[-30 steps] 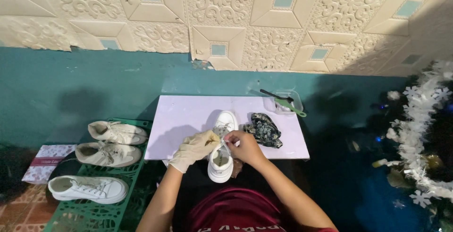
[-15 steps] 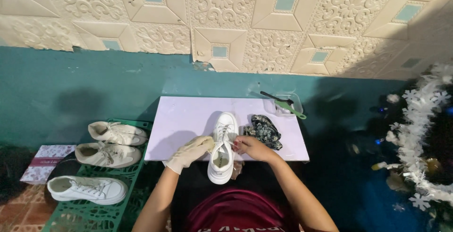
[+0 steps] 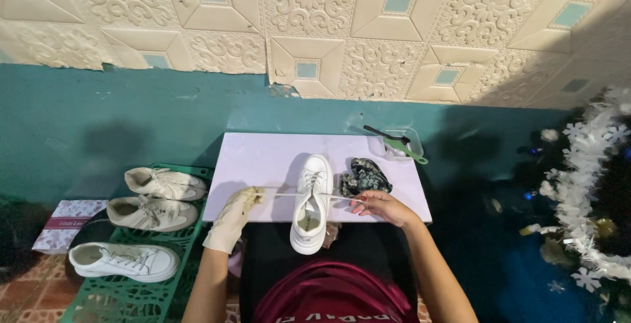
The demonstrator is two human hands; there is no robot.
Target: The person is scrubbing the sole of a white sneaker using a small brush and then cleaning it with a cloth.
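While the pale, smooth counter (image 3: 263,165) carried it, the white sneaker (image 3: 311,201) stood lengthwise between the two hands, its heel hanging over the near edge. A thin white lace (image 3: 282,194) ran taut across its eyelets. The gloved left hand (image 3: 233,214) had its grip pinched shut on one lace end, and the bare right hand (image 3: 384,206) pinched the other. A crumpled dark cloth (image 3: 365,176) lay just beside the shoe's toe.
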